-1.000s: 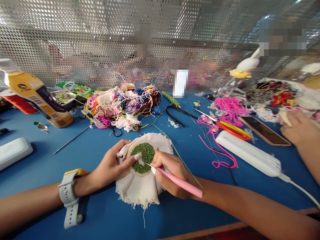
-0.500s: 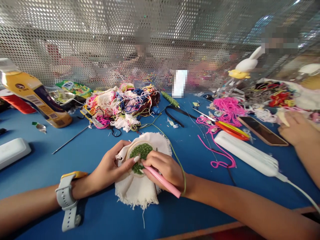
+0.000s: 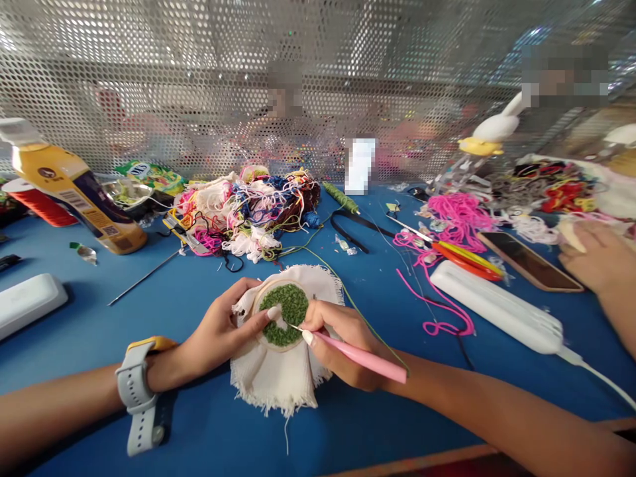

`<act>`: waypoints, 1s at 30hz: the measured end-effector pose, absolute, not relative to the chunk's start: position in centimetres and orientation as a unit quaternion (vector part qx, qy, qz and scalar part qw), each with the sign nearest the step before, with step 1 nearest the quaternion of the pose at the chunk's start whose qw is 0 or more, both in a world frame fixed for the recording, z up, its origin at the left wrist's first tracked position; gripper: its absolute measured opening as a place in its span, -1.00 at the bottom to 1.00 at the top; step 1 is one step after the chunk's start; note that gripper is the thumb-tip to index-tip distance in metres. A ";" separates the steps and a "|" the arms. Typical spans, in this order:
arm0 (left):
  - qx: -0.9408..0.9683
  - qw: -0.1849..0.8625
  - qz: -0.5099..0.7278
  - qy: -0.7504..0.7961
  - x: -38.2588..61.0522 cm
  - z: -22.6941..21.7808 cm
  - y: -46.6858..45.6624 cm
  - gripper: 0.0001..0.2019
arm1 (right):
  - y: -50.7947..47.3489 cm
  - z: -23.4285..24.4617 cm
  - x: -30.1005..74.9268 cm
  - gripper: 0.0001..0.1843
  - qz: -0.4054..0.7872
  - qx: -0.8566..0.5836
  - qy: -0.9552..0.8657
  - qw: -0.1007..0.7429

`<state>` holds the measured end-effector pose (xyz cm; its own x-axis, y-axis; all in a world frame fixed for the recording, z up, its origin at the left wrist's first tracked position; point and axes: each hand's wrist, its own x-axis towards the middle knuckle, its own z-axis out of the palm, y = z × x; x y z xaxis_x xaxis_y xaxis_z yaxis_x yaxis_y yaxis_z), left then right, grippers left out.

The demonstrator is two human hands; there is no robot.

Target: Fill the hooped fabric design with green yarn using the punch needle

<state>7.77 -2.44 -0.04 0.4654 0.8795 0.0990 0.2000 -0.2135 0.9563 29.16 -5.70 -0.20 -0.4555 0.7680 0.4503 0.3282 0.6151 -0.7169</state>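
A small round embroidery hoop (image 3: pixel 258 299) holds white frayed cloth (image 3: pixel 275 377) with a patch of green stitching (image 3: pixel 288 308). My left hand (image 3: pixel 218 331) grips the hoop's left rim, thumb resting on the green patch; a grey watch with a yellow band is on that wrist. My right hand (image 3: pixel 342 344) is closed around a pink punch needle (image 3: pixel 362 358), whose metal tip touches the lower edge of the green patch. A green thread (image 3: pixel 358 311) trails from the needle toward the back of the table.
On the blue table (image 3: pixel 199 424) lie a tangled pile of coloured threads (image 3: pixel 248 212), a yellow bottle (image 3: pixel 74 189), a white case (image 3: pixel 27 301), a long white power strip (image 3: pixel 497 308), pink yarn (image 3: pixel 452 212) and a phone (image 3: pixel 529 262). Another person's hand (image 3: pixel 596 258) rests far right.
My right hand slid left over the hoop half a second ago, then drew back right; the needle tip again touches the green patch's lower edge. The left hand kept its hold.
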 end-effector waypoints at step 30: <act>0.706 0.490 0.342 0.379 7.6 -0.2 -2.4 -0.73 | -6.0 -0.2 28.4 -0.63 0.177 -0.346 -0.816 0.428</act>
